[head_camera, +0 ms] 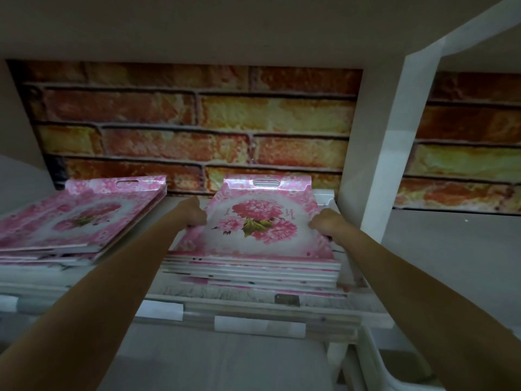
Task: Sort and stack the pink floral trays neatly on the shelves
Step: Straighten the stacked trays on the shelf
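A pink floral tray (pixel 262 221) lies on top of a stack of several like trays (pixel 253 270) on the white shelf (pixel 253 303). My left hand (pixel 194 214) grips the top tray's left edge. On the opposite edge my right hand (pixel 324 222) holds it too. The tray's far end with its handle slot (pixel 267 182) points at the back wall. A second stack of pink floral trays (pixel 79 218) sits on the same shelf to the left, skewed at an angle.
A brick-patterned panel (pixel 197 122) backs the shelf. A white upright (pixel 377 153) stands close to the right of the stack. The shelf above (pixel 197 26) hangs low overhead. White labels (pixel 259 325) line the shelf's front edge.
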{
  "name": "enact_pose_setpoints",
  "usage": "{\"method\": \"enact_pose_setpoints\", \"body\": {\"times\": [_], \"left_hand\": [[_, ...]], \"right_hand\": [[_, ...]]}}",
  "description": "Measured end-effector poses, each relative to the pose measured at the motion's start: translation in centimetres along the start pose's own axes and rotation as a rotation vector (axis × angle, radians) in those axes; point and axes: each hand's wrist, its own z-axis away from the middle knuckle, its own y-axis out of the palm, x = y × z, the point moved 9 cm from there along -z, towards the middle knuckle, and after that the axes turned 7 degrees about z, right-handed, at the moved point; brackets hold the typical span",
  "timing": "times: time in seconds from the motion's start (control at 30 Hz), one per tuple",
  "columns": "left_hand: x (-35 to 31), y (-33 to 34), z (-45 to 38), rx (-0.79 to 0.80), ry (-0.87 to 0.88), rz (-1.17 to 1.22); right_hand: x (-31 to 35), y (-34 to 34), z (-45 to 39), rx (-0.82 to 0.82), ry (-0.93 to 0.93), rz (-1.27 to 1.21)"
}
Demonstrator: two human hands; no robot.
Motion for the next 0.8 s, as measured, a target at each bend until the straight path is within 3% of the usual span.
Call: {"method": "enact_pose_setpoints", "body": {"times": [0.23, 0.5, 0.8], "left_hand": [[-0.4, 0.4, 0.0, 0.040, 0.018, -0.024], [0.2, 0.8, -0.3, 0.071, -0.021, 0.108], [-1.9, 2.8, -0.5, 0.082, -0.018, 0.298]], "right_hand": [[-0.4, 0.1, -0.3, -0.006, 0.004, 0.092], [-0.8, 0.9, -0.4, 0.124, 0.031, -0.148], [-3.3, -1.8, -0.4, 0.075, 0.077, -0.208]]}}
